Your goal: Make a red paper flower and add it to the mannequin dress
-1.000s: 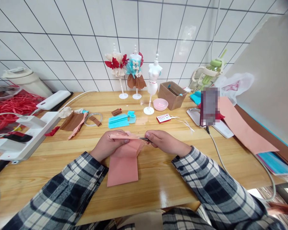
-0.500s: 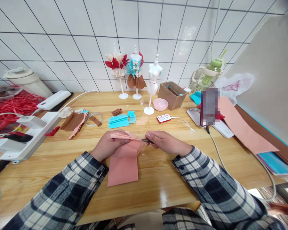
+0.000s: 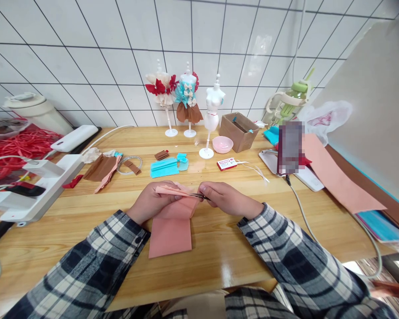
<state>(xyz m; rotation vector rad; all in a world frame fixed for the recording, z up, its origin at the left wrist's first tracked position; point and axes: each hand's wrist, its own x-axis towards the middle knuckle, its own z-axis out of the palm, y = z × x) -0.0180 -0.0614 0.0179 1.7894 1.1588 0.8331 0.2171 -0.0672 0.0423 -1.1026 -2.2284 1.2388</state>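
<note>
Folded pink crepe paper (image 3: 170,237) hangs from my left hand (image 3: 149,200), whose thumb and fingers pinch its upper fold. The paper's lower part reaches down to the wooden table. My right hand (image 3: 224,197) is closed around small scissors (image 3: 199,195), with the handles mostly hidden by the fingers. Their blades point left and meet the right end of the pinched fold. Beyond my hands lie a folded strip of turquoise paper (image 3: 164,168) and a small stack of brown paper pieces (image 3: 161,155).
Two dressed mini mannequins (image 3: 188,95) and a bare white one (image 3: 211,106) stand by the tiled wall. Nearby are a pink bowl (image 3: 222,145), a cardboard box (image 3: 244,137) and a small red-white box (image 3: 226,165). A power strip (image 3: 49,190) sits left; a phone (image 3: 290,148) stands right.
The scissors and my right hand have shifted slightly left, and the blades reach further along the paper fold. My left hand has moved a little to the right.
</note>
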